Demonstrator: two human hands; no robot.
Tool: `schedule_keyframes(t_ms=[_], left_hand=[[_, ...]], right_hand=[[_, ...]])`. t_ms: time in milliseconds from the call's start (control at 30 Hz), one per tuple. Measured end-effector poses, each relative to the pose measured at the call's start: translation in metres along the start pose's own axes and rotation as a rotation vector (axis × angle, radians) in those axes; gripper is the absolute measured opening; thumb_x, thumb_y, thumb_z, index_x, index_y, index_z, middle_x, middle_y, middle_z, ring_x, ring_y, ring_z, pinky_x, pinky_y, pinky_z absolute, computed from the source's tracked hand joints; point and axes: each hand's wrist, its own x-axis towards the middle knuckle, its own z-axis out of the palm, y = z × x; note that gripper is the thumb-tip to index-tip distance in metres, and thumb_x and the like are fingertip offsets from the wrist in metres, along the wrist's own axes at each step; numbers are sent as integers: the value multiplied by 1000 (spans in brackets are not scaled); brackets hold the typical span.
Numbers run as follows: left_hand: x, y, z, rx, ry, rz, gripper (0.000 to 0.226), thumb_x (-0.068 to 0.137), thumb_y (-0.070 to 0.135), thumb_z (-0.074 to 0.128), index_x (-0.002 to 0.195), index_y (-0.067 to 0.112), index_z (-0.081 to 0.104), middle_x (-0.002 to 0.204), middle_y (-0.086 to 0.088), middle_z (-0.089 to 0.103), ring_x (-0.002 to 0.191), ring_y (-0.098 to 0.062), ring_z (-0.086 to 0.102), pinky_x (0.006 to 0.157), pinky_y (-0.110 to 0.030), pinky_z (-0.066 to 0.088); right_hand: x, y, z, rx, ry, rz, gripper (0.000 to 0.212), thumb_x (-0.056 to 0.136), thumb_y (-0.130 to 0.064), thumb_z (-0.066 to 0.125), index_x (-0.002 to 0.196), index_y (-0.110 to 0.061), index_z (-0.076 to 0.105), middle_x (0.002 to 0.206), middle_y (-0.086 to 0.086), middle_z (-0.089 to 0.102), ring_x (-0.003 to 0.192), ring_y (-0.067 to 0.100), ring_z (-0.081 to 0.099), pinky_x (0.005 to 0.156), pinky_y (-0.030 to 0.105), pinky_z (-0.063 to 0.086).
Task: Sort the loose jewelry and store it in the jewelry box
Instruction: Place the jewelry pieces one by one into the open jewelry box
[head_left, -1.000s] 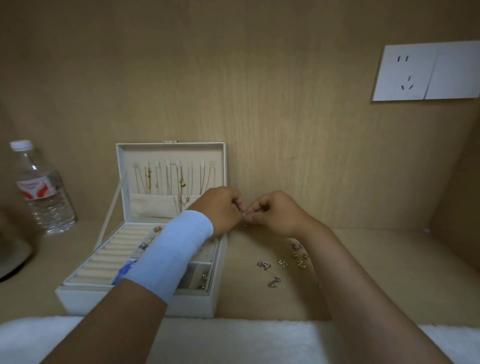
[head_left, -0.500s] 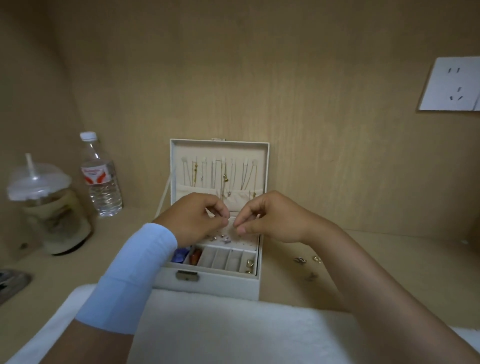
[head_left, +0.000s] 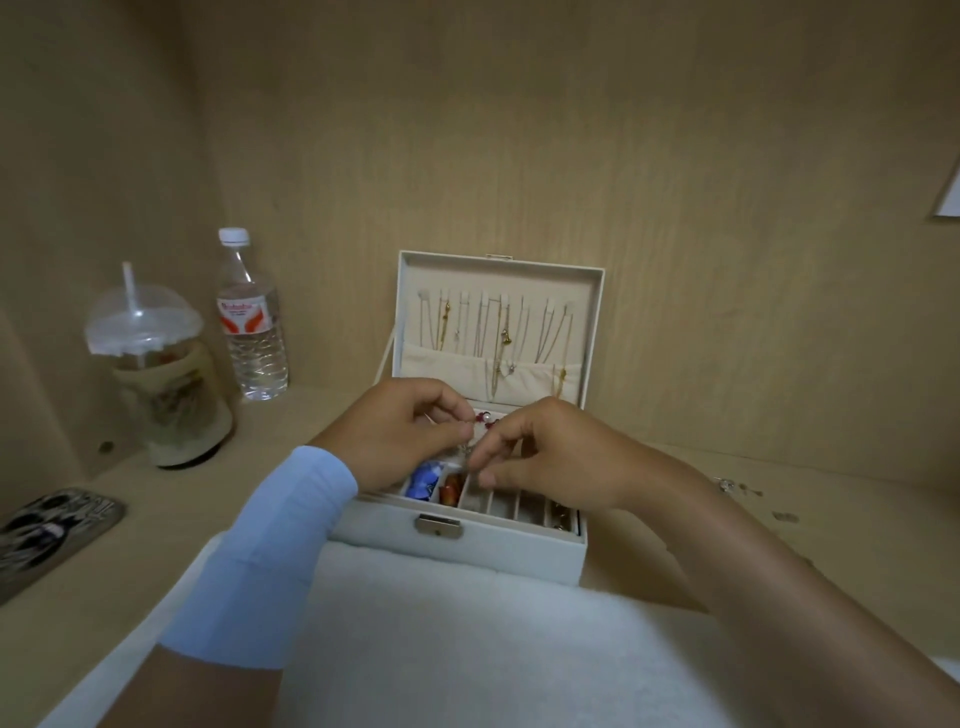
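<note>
Fingers (head_left: 496, 458) of my left hand (head_left: 405, 431) and right hand (head_left: 556, 457) pinch a small silver piece (head_left: 466, 448) over the jewelry box (head_left: 467, 553); necklaces (head_left: 501, 332) hung, loose bits (head_left: 727, 486) left on the bench (head_left: 805, 551).

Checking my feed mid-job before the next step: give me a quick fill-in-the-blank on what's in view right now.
1. The jewelry box stands ____, not shut.
2. The necklaces hang inside its ____.
3. The water bottle stands to the box's ____.
4. The left hand and right hand pinch a small silver piece above the ____.
Missing: open; lid; left; jewelry box.
</note>
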Motion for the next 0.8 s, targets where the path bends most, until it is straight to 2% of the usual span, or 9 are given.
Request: schedule_keyframes(t_ms=[67,133,200,300,367,467,567,633,800], left_hand=[[-1,2,1,-81,-6,-2,9,86,21,73,89,29,74,84,8,74,84,-9,70,83,-31,57],[-2,6,3,-171,-7,-21,7,86,18,72,92,23,73,83,2,75,78,-14,71,80,-34,59],[-3,10,5,-234,-10,-53,7,87,19,71,94,17,72,78,0,75,69,-15,68,76,-33,59],[-4,12,5,-205,0,-72,9,88,24,71,91,16,73,70,3,74,66,-11,66,73,-30,59],[-5,10,4,-133,-7,-57,12,87,31,70,88,20,75,72,2,73,69,-11,67,76,-30,59],[-6,5,3,44,-21,-17,19,90,42,64,83,28,75,78,11,72,79,-7,67,82,-33,56],[-7,2,2,174,-30,-17,15,91,40,62,83,34,73,85,17,71,86,-4,64,86,-32,54],[-7,0,3,206,-37,-14,10,90,38,65,86,35,73,88,19,70,87,-1,63,88,-31,53],[-7,0,8,210,-10,4,9,88,38,65,89,35,73,87,22,67,83,0,60,83,-28,52]], right_hand=[[2,1,0,28,102,4,13,83,-21,80,95,-24,77,83,-10,70,68,-7,60,68,13,46],[3,2,0,77,200,4,23,79,-21,84,97,-24,71,87,-6,70,61,-7,59,64,14,43],[4,2,3,122,264,-4,29,77,-20,86,100,-24,67,88,-3,71,57,-8,58,60,13,42],[5,1,7,149,304,-43,25,77,-16,85,98,-21,71,82,-2,73,59,-5,60,61,15,45],[4,2,7,138,304,-61,17,77,-16,85,91,-20,76,78,-2,74,64,-2,63,64,18,49],[2,5,2,50,230,-26,10,80,-20,82,89,-24,80,79,-10,75,75,3,67,75,26,56],[2,7,3,-77,79,-5,11,85,-23,77,93,-31,80,83,-20,73,81,-3,65,77,22,53],[2,7,8,-116,21,-25,13,86,-25,76,96,-33,80,85,-20,70,83,-3,63,77,18,51],[-1,4,-1,-41,89,-14,15,88,-20,75,100,-30,79,86,-19,72,80,-6,63,74,11,47]])
